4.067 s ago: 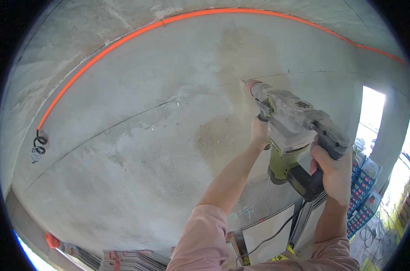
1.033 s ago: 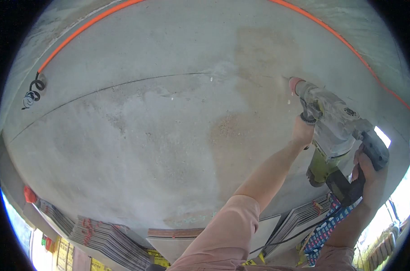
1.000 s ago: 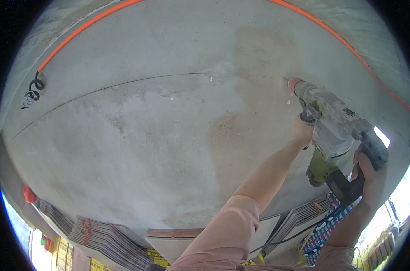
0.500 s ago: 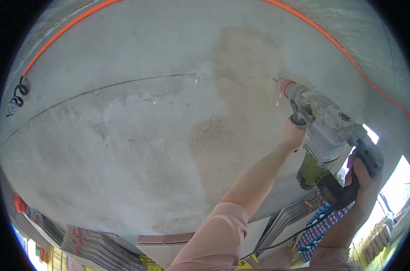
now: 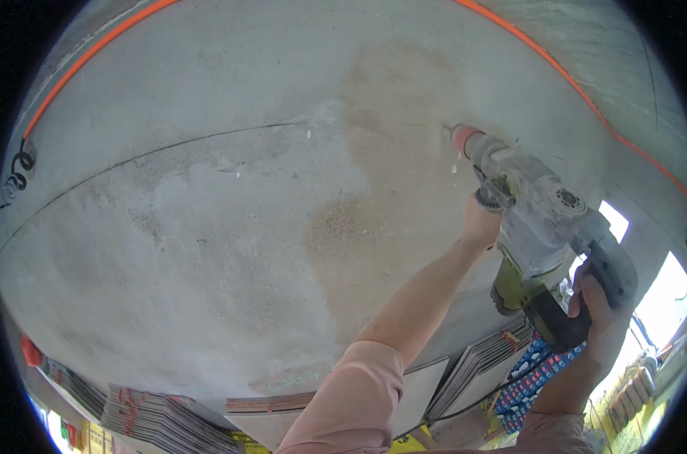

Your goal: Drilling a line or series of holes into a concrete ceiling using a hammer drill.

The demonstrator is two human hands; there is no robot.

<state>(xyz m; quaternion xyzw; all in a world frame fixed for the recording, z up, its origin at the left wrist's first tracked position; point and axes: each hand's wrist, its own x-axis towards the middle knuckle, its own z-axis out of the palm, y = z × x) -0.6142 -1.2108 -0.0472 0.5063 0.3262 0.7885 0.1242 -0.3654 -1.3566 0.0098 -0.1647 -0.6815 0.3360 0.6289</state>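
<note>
A dusty rotary hammer [image 5: 536, 178] with a grey and green body and a reddish chuck collar [image 5: 466, 141] is held up against a grey concrete wall [image 5: 237, 280]. Its short visible bit [image 5: 448, 129] meets the wall on a brownish patch, level with a thin dark line; whether it is inside a hole I cannot tell. My left hand [image 5: 481, 224] is closed round the side handle, just behind the chuck. Round the rear grip, at the right, my right hand [image 5: 602, 309] is wrapped, its fingers partly hidden by the handle.
Orange conduit [image 5: 549, 59] crosses the upper wall, and black coiled wires [image 5: 20, 168] stick out at far left. Stacked grey panels [image 5: 162, 424] lean along the wall's foot. A dark cable [image 5: 472, 411] hangs below, beside blue patterned fabric [image 5: 519, 390]. Bright openings [image 5: 667, 291] are at right.
The whole view has turned slightly, so wall and rotary hammer both sit a little further left. The bit stays at about the same spot on the wall, both hands still gripping.
</note>
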